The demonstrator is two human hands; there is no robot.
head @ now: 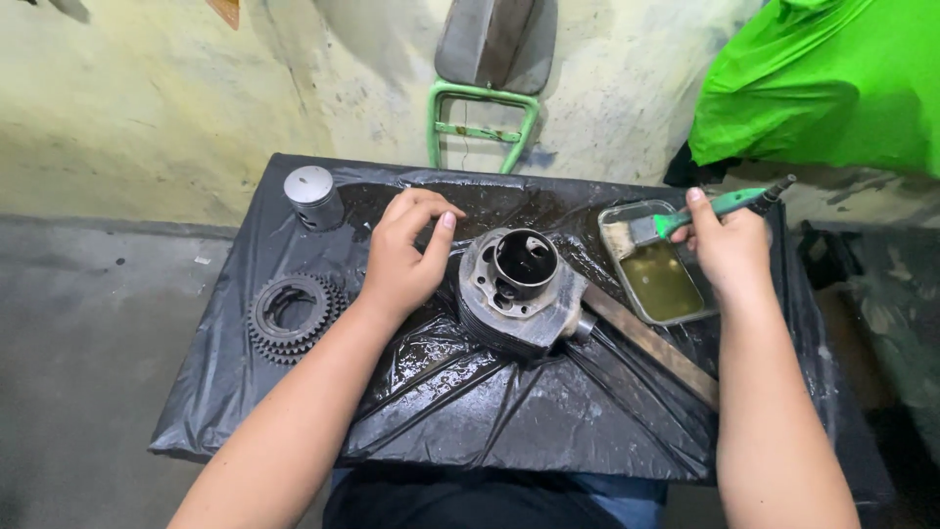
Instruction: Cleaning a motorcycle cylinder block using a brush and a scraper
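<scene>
Presently: Brush Loaded, Cylinder Steadied

Black sheet (470, 411) covers the work surface under both hands; its front edge lies close to the body, so keep elbows in. Cylinder (524, 284) sits between the hands, bore up. Left hand (403, 257) rests loosely curled just beside it, fingers bent, gripping nothing. Right hand (729, 250) is closed around the green brush (685, 217), bristles over the tray (627, 284) of yellowish fluid. Judged best: wipe excess on the rim, brace the cylinder before stroking. Gear (291, 315) and piston (313, 196) lie beyond the left hand; open room remains ahead of the cylinder.
</scene>
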